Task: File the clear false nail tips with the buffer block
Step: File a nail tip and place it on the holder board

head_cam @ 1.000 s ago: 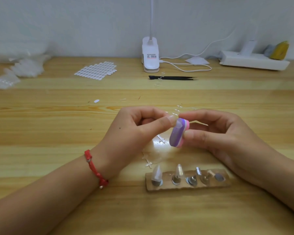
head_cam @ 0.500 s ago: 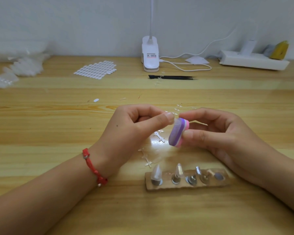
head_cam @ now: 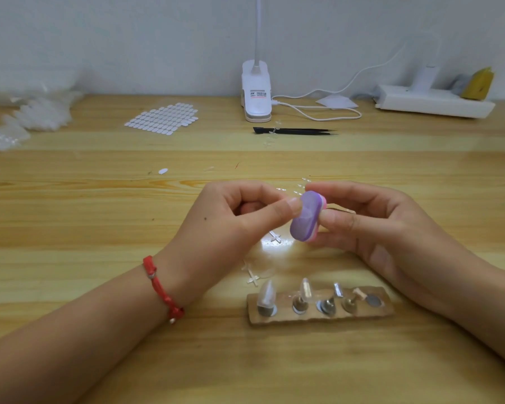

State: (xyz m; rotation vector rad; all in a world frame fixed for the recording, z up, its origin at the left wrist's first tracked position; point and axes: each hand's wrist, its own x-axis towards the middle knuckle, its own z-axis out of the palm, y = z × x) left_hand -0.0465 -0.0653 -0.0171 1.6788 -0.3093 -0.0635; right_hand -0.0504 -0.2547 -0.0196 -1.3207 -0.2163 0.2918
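Note:
My right hand [head_cam: 370, 225] pinches a small purple and pink buffer block [head_cam: 305, 217] between thumb and fingers, above the middle of the table. My left hand [head_cam: 231, 225] has its fingers curled and its thumb tip against the block's purple face; a clear nail tip seems pinched there, but it is too small and transparent to make out. Below the hands lies a brown holder strip [head_cam: 382, 312] with several metal stands; clear nail tips [head_cam: 267, 294] stand on some of them.
Clear plastic sprue bits [head_cam: 251, 275] lie between my hands and the strip. Further back lie black tweezers [head_cam: 295, 131], a sheet of white adhesive tabs [head_cam: 162, 119], a white clip lamp base [head_cam: 256, 93] with cable, bags of nail tips [head_cam: 38, 112] at left, a white power strip [head_cam: 432, 103] at right.
The buffer block has turned so more of its purple face shows, and it has shifted slightly against my left thumb. Both hands stay in place.

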